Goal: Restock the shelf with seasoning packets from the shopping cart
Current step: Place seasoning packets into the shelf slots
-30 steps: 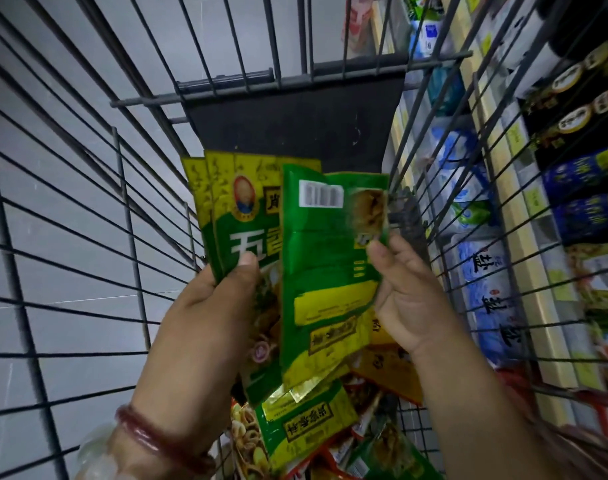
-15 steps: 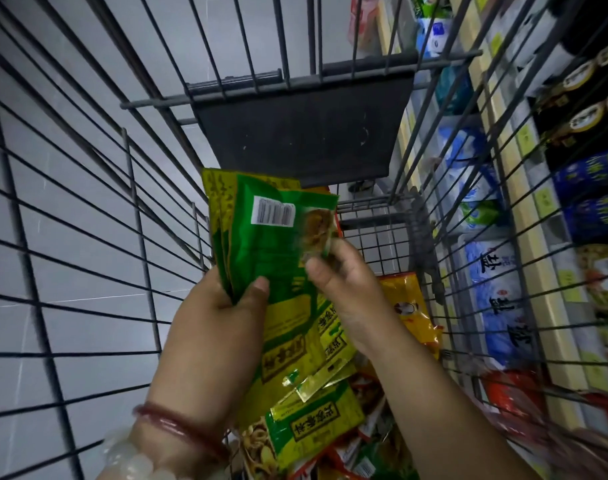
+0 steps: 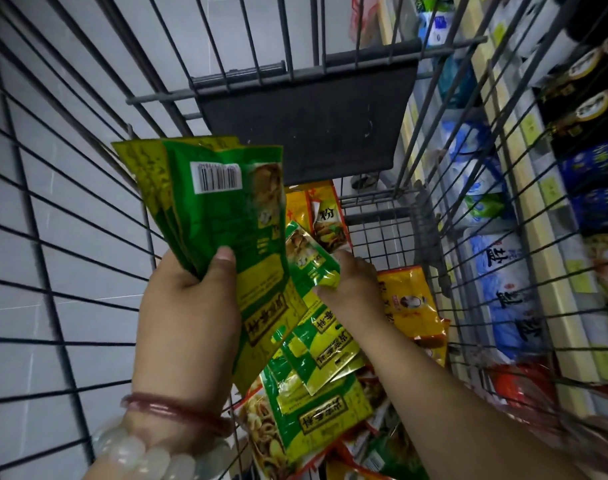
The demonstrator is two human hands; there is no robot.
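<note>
My left hand grips a fanned stack of green seasoning packets upright inside the wire shopping cart, thumb pressed on the front packet below its barcode. My right hand has reached down into the cart and pinches another green packet by its lower edge. Beneath lie more green packets and yellow packets in a loose heap.
The shelf stands to the right behind the cart's wire side, stocked with blue and white salt bags and dark boxes. A dark flap closes the cart's far end. Grey floor tiles show on the left.
My right hand let go of the packet now held in the left-hand stack, dropped lower into the cart and took hold of another green packet. The left hand's stack tilted slightly left.
</note>
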